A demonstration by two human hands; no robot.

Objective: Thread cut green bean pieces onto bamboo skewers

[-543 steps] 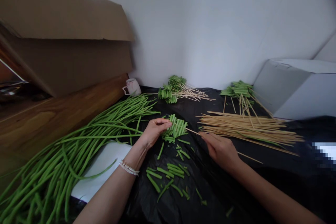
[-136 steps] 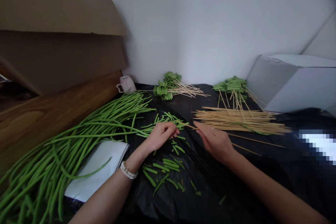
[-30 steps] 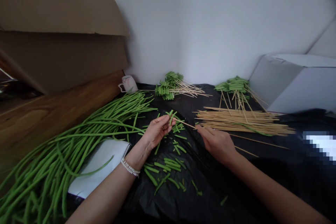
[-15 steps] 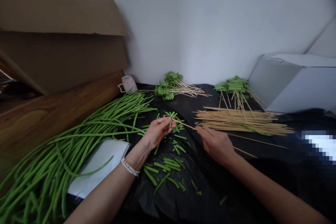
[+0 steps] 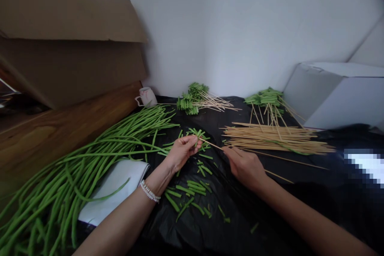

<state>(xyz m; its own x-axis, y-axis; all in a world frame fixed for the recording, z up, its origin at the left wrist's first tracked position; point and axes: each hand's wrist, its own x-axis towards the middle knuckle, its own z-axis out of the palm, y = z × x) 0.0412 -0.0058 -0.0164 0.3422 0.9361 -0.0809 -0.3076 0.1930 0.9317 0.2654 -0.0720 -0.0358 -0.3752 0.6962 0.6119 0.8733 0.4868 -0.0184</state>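
- Lying nearest you, a black plastic sheet [image 5: 210, 234] covers the counter. Both your forearms reach out over it, with a beaded bracelet [image 5: 149, 191] on your left wrist.
- Loose cut pieces [image 5: 189, 194] of green bean are scattered on the sheet between your forearms, just short of your hands.
- On your left, a white cloth [image 5: 111, 186] lies on the sheet. A big heap of long beans [image 5: 75, 164] lies across and beside it, stretching away to the far end.
- Your left hand [image 5: 181, 153] has its fingers [image 5: 192, 141] pinched together on a small bean cluster [image 5: 196, 133], held just above the sheet.
- Your right hand [image 5: 244, 166] has its fingers closed on a thin wooden skewer [image 5: 211, 144]. Its tip runs leftward into the cluster.
- Just beyond your right hand lies a wide pile of bare sticks [image 5: 276, 138].
- Farther back, near the wall, are two lots of finished skewers: the left bundle [image 5: 190, 102] and the right bundle [image 5: 265, 98].
- A cup [image 5: 146, 97] stands at the far tip of the long beans.
- A cardboard box [image 5: 72, 48] sits over a wooden ledge [image 5: 60, 128] on the left.
- A white box [image 5: 339, 96] stands on the right.
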